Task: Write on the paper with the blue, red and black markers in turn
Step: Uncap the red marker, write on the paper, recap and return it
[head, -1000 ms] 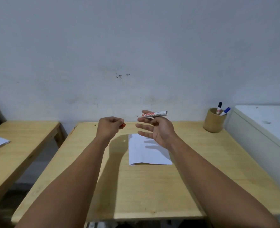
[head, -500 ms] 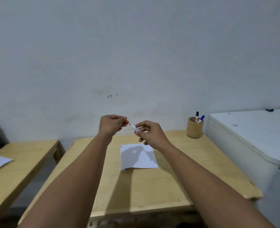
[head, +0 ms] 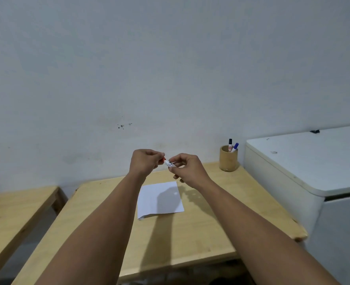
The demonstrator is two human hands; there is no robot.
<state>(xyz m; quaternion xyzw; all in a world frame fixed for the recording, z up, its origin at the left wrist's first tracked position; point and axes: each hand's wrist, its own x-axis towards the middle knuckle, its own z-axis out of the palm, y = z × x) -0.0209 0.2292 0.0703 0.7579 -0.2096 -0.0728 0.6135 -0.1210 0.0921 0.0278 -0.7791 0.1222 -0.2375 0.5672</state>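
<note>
Both hands are raised together above the far half of the pale wooden surface. The right hand has its grip closed on the white-barrelled red marker, thumb and fingertips pinching the barrel, which points up and left toward the other hand. The left hand has its grip closed too, fingers curled around a small red cap that just shows at the fingertips. The cap meets the end of the marker, or sits right at it; whether it is fully seated I cannot tell, since the fingers hide the join.

Below the hands, a white sheet of paper lies flat on the surface, its near left corner slightly lifted, with the hands' shadow falling over it. At the far right corner stands a round light-brown wooden pen cup, holding a black-capped marker and a blue-capped marker, both leaning upright. A second pale wooden bench stands to the left, well apart, and a white lidded cabinet stands just beside the surface on the right. Behind is a plain whitish wall with a few dark specks.

The held marker shows dark print on its white barrel, too small to read.
</note>
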